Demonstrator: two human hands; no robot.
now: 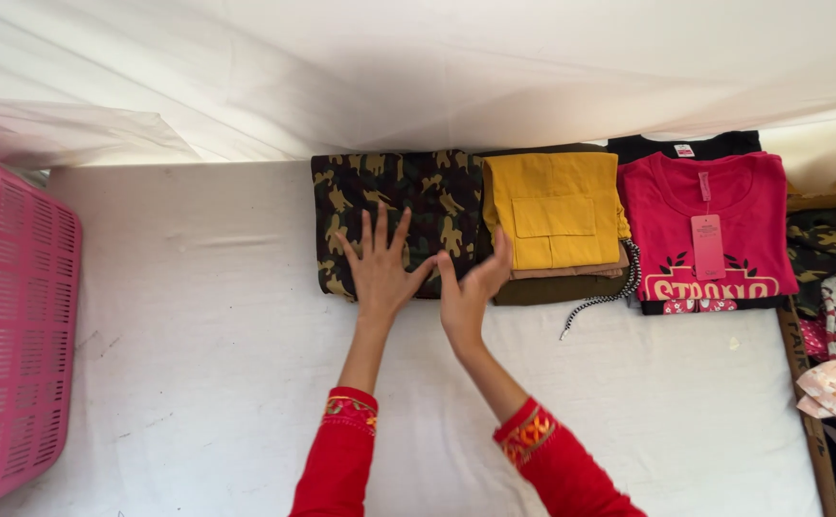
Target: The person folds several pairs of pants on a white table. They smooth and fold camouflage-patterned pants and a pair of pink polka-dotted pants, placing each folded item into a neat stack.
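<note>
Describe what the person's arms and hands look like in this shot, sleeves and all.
Both arms wear long red sleeves with embroidered cuffs: the left sleeve has a narrow band of orange-and-green stitching, the right sleeve an orange-yellow patterned band. The left hand and right hand are bare; no gloves, rings or watch show.

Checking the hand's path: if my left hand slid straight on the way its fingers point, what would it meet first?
The left hand already rests on the folded camouflage garment; beyond its far edge, it would probably meet the white sheet backdrop, though depth is unclear.
</note>
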